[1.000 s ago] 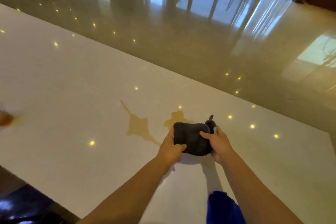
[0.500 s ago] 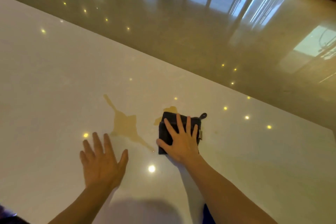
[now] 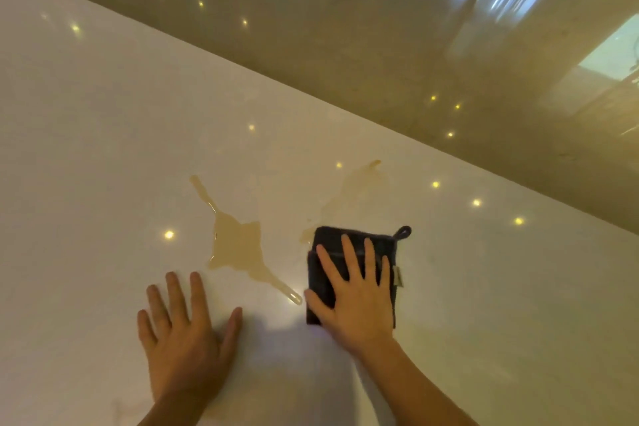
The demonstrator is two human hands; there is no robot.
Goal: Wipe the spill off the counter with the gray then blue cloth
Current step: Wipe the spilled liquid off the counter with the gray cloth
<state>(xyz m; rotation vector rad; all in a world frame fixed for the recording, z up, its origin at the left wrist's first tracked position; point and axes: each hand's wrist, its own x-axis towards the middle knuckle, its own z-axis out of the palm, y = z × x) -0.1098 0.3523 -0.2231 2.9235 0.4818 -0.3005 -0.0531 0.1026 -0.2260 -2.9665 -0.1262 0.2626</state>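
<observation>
A folded dark gray cloth [image 3: 352, 239] with a small hanging loop lies flat on the white counter [image 3: 103, 149]. My right hand [image 3: 356, 297] presses down on it with fingers spread. A tan spill [image 3: 238, 245] with thin runs sits just left of the cloth. A fainter smeared wet patch [image 3: 359, 183] lies beyond the cloth. My left hand [image 3: 183, 339] rests flat on the counter with fingers apart, below the spill, holding nothing. No blue cloth is in view.
The counter's far edge [image 3: 380, 124] runs diagonally from upper left to right. Beyond it lies a glossy tan floor [image 3: 345, 28] with light reflections.
Both hands held the gray cloth a second ago. The left hand let go and went flat on the counter; the right hand drew the cloth back toward me, leaving a faint smear.
</observation>
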